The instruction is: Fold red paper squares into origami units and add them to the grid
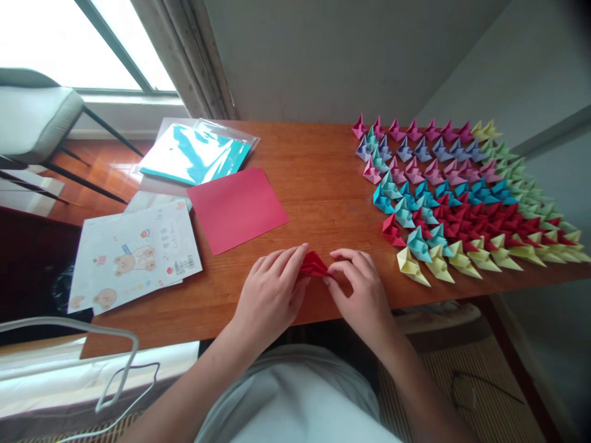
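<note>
Between my hands, close to the table's front edge, is a small folded piece of red origami paper (314, 264). My left hand (273, 284) grips its left end, with fingers laid along the top and the thumb underneath. At the right tip, my right hand (359, 287) pinches the paper between thumb and index finger, the other fingers curled. Part of the folded piece is hidden behind the left fingers. A flat stack of red paper (237, 211) lies on the table just beyond my left hand.
Rows of folded paper figures (480, 221) in several colours fill the right of the wooden table (318, 166). At the left lie plastic-wrapped teal paper (196, 154) and white sheets with bear drawings (138, 255). A chair (39, 120) stands by the window.
</note>
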`<state>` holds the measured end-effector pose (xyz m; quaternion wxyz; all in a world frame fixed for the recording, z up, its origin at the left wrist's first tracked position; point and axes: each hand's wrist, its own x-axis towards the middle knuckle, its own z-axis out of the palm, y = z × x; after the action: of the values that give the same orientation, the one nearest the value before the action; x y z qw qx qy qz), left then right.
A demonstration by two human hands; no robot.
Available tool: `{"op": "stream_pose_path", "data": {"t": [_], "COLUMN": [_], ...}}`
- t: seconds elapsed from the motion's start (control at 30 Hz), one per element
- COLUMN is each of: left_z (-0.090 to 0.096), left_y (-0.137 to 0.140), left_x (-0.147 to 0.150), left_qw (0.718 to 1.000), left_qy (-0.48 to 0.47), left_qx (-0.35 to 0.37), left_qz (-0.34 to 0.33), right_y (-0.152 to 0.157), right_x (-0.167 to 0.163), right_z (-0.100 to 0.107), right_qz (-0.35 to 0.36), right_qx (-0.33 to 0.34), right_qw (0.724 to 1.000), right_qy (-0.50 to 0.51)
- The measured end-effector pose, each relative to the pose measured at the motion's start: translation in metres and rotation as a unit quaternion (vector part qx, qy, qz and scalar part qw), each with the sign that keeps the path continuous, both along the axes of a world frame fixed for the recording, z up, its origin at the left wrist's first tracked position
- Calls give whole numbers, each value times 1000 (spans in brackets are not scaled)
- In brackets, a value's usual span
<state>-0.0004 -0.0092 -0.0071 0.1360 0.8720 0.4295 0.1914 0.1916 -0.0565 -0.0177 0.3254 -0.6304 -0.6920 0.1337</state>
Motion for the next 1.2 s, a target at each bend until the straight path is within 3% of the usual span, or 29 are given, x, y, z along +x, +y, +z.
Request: {"op": "stream_pose_path", "data": {"t": [0.17,0.43,0.6,0.73,0.83,1.0,1.13,1.2], "left_z": [-3,14,20,21,22,17,13,13], "left_y": [-1,-15,-19,-14,-11,-13,-14,-13], "left_x": [-5,-4,1,3,4,7,11,12], "left_qw": [998,995,987,963,915,774,669,647], "left_qy": [-59,-81,-113,-188,-283,-431,-493,-510], "left_qx": [-25,-49,-112,-190,-285,-463,-552,-561], "left_qz": [7,11,-36,-41,-37,20,65,83], "right_y": [-2,0,1,0,-3,-9,-12,-14], "right_x": [-1,-3,-8,-10,-9,-10,-12,-13], "right_z": [17,35,44,48,46,37,37,39], "right_qz": [-7,-12,13,12,10,4,-35,-58], "right_qx": [-31,10,18,-1,-26,-41,24,49], "right_qw": [995,997,996,992,984,975,977,977], "right_qy": [98,76,85,127,175,219,210,202]}}
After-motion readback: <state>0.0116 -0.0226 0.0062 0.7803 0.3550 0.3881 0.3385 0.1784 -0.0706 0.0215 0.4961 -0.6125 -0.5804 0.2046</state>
